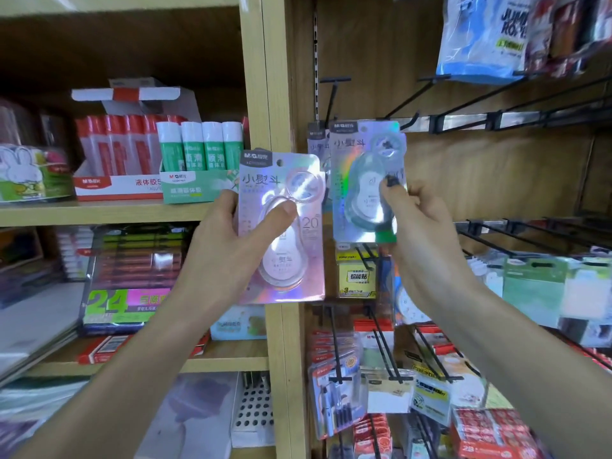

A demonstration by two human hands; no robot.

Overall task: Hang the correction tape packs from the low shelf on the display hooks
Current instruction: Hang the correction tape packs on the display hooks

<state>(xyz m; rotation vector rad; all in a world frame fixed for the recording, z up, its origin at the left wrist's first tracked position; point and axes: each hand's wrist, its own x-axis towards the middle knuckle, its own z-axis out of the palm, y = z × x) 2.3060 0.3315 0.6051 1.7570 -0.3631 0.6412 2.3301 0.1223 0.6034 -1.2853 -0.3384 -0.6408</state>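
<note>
Glue sticks (198, 149) on wooden shelf (99, 212)

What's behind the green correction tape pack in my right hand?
Another correction tape pack sits just behind the green pack held by the right hand, only its left edge showing. Whether more packs hang behind, and the hook itself, is covered.

1. The left hand (231, 246) holds one correction tape pack (281, 226) in front of the wooden upright (265, 77).
2. To its right, the right hand (420, 223) holds a second pack (364, 180) up against the hook panel, in front of a third pack (316, 140) hanging there.
3. Left of the upright, glue sticks (198, 147) stand on a shelf (99, 212).
4. Bare display hooks (530, 117) lie right of the packs.
</note>
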